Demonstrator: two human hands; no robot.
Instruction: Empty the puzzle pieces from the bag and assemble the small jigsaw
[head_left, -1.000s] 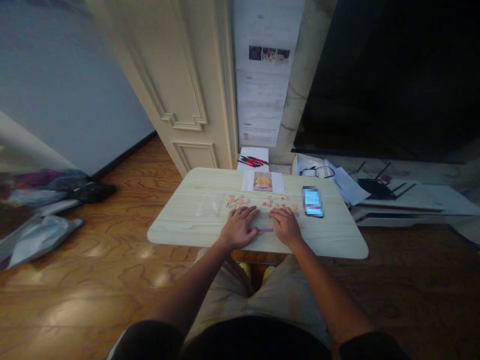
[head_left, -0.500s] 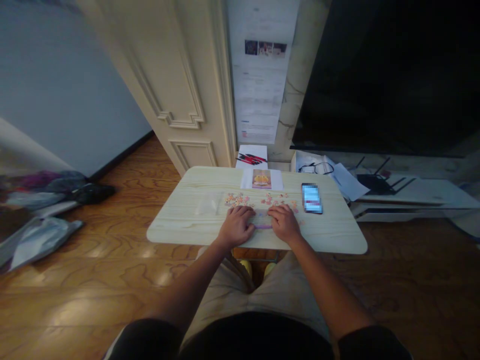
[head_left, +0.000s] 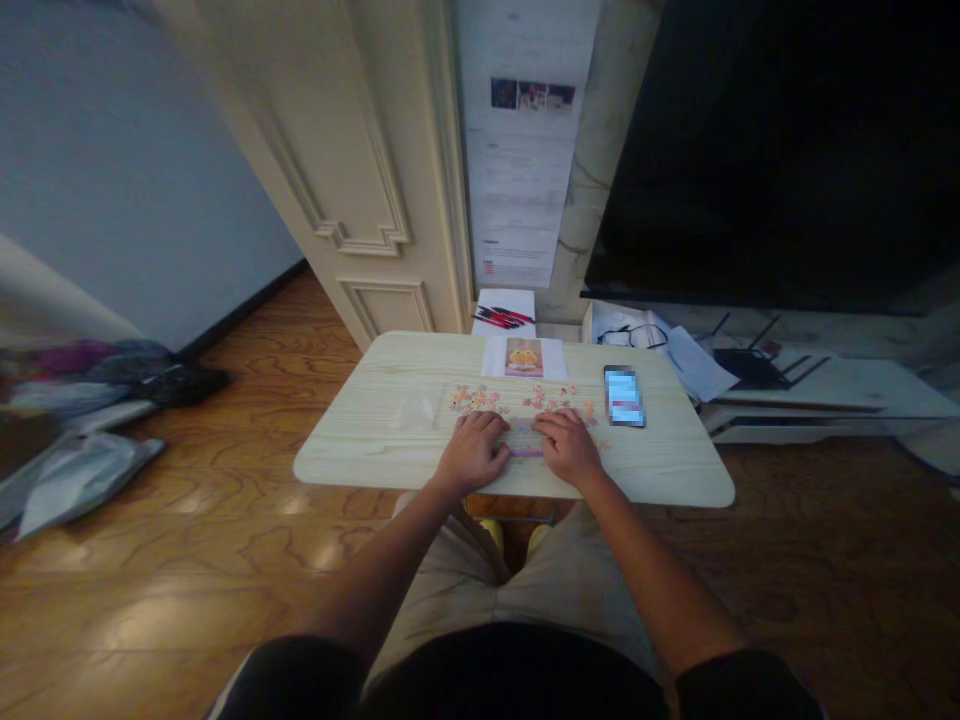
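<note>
A small flat board with a purple near edge [head_left: 526, 453] lies at the front middle of the table, partly covered by my hands. My left hand [head_left: 474, 450] rests on its left side, fingers stretched forward and thumb pointing inward. Across from it, my right hand [head_left: 568, 447] lies on the right side, its fingers reaching toward the board's middle. What is under the fingertips is hidden. Small jigsaw pieces [head_left: 472, 398] are scattered beyond my left hand. More pink and orange pieces [head_left: 553, 398] lie beyond my right hand.
A sheet with a yellow printed picture [head_left: 524, 358] lies at the table's [head_left: 352, 440] far edge. A phone [head_left: 624, 396] is at the right, a clear plastic bag [head_left: 416, 410] at the left. Red and black pens [head_left: 504, 318] lie on a white surface behind.
The fingers of my right hand have shifted slightly left over the board. My left hand stays in nearly the same place.
</note>
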